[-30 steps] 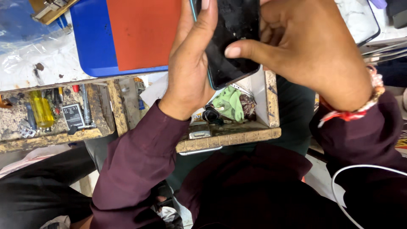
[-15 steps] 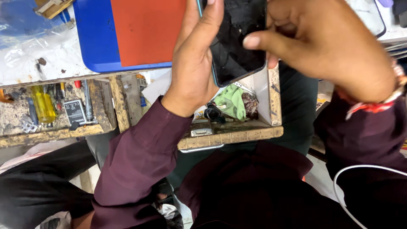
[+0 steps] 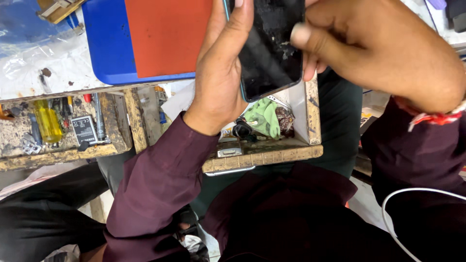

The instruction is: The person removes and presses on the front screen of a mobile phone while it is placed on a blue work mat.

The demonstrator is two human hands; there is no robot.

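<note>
Dark phone (image 3: 269, 53) gripped upright in left hand (image 3: 221, 82), long axis running away. Right hand (image 3: 378, 48) curled, thumb pressing its right edge.

A worn wooden bench (image 3: 29, 85), covered with clear plastic (image 3: 34, 73), left of the fingers (image 3: 242, 19). On top, a blue tray (image 3: 104, 48) with a red mat (image 3: 167, 36), just beside the fingers. Below the tray, an open drawer (image 3: 128, 121) holding a yellow screwdriver (image 3: 47, 123) and a small battery (image 3: 84, 130). Right under the fingers, another drawer (image 3: 262, 155) with a green cloth (image 3: 262, 116).
</note>
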